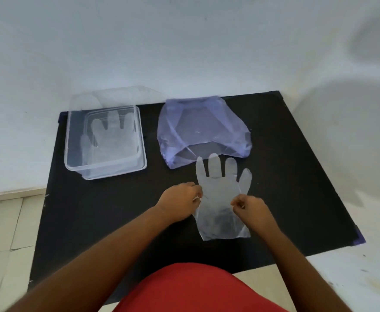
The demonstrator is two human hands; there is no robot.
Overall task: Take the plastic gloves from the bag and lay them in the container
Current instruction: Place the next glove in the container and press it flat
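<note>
A clear plastic glove [220, 192] lies flat on the black mat, fingers pointing away from me, just in front of the bag's mouth. My left hand [180, 202] pinches its left edge and my right hand [251, 209] pinches its right edge. The translucent purple plastic bag [203, 129] lies behind the glove with its opening toward me. At the back left stands a clear rectangular container [72, 140] with another clear glove [113, 136] lying flat inside it.
The black mat [99, 221] covers a low surface against a white wall. A clear lid [83, 101] leans behind the container. Tiled floor shows at the left, and my red clothing fills the bottom edge.
</note>
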